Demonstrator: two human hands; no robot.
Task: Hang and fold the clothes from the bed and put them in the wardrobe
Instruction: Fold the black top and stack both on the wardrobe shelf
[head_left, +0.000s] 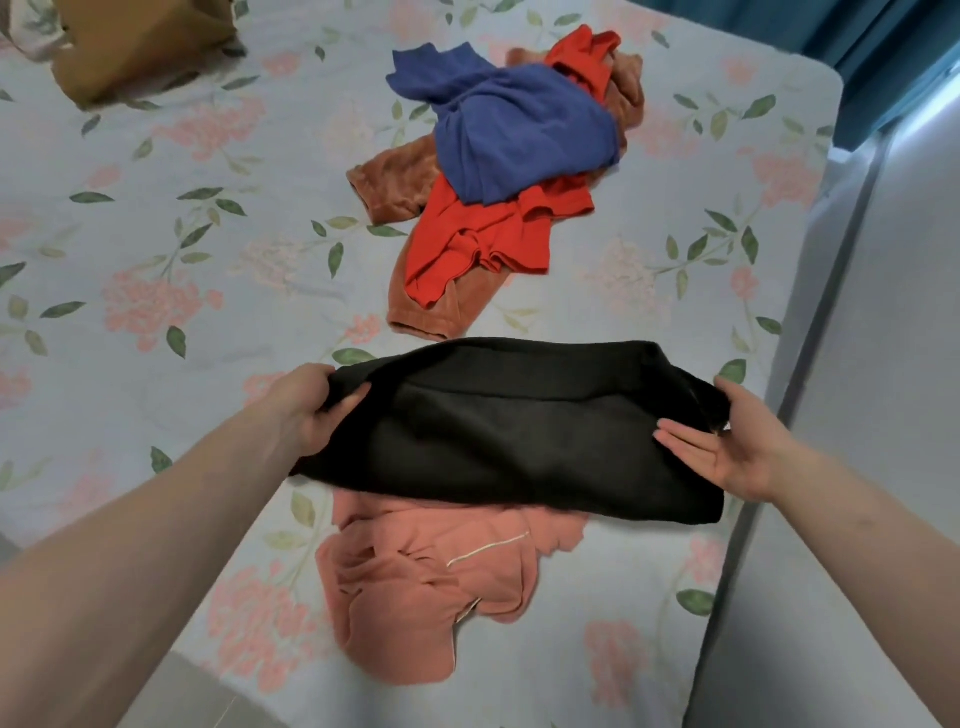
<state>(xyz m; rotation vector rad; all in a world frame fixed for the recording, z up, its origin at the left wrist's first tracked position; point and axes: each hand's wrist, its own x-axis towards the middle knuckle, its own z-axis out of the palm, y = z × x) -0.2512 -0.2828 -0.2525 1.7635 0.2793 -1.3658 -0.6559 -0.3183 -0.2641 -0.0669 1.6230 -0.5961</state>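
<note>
A black garment (519, 431), folded into a wide band, hangs between my two hands just above the bed (156, 260). My left hand (311, 410) grips its left end, with the thumb on top of the cloth. At the right end, my right hand (737, 441) holds the garment with its thumb over the edge and its fingers lying straight under the cloth. Under the black garment lies a crumpled salmon-pink garment (415, 582). Farther up the bed a blue garment (519, 130) sits on a red one (483, 244) and a rust-brown one (400, 187).
The floral sheet covers the bed; its right edge meets a pale floor (857, 415). A tan bag or cushion (140, 47) sits at the far left. Teal curtains (883, 52) hang at the top right.
</note>
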